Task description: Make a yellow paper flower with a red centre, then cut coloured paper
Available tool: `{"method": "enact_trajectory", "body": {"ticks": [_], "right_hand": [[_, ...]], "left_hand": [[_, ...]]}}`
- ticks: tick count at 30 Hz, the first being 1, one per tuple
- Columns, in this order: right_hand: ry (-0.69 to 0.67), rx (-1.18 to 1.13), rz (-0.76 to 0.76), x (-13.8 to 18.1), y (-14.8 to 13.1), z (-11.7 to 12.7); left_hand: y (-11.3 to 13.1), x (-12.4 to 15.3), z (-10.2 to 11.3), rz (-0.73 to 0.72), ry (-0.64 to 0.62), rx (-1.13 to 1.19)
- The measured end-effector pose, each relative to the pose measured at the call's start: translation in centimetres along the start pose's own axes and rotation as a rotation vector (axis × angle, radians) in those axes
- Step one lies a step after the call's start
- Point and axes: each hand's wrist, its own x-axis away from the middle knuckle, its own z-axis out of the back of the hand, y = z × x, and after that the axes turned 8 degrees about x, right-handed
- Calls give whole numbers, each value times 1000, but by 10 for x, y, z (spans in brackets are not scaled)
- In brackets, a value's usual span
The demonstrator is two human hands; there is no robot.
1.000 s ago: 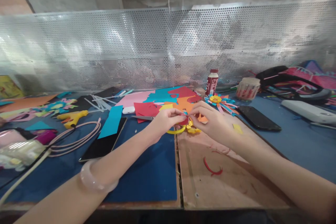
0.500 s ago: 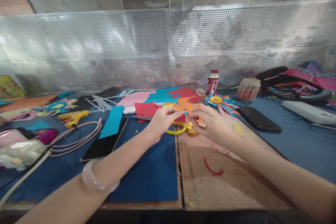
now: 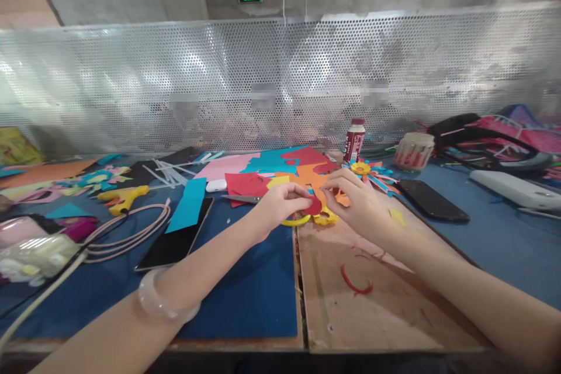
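A small rounded piece of red paper [image 3: 314, 207] is pinched between the thumb and fingers of my left hand [image 3: 283, 205]. Just to the right, my right hand [image 3: 353, 196] is curled with thumb and fingertip close together; anything between them is too small to make out. Below the fingertips lies a yellow paper flower [image 3: 325, 217] on the wooden board. Scissors [image 3: 242, 198] lie under my left hand, their blades pointing left and part of a yellow handle showing. Orange paper [image 3: 312, 174] with cut-outs is behind both hands.
Coloured sheets, a bottle [image 3: 355, 140] and a finished paper flower [image 3: 362, 169] are at the back. A yellow glue gun [image 3: 123, 197], cable and tablet [image 3: 175, 245] are left. A phone [image 3: 433, 200] and jar [image 3: 414, 151] are right. Red scraps [image 3: 354, 281] lie in front.
My left hand has moved slightly right and down, with the red paper now showing more fully. My right fingers have lifted off the yellow flower, which is now more visible.
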Motion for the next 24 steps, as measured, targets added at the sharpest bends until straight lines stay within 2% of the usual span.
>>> {"method": "enact_trajectory", "body": {"ticks": [5, 11, 18, 24], "right_hand": [[-1, 10, 43, 0, -3, 0], [15, 0, -15, 1, -1, 0], [13, -43, -45, 0, -2, 2], [52, -11, -73, 0, 0, 2]], "left_hand": [[1, 1, 1, 11, -69, -27], [3, 1, 1, -10, 19, -40], [0, -1, 3, -82, 65, -7], [2, -2, 3, -74, 119, -25]]}}
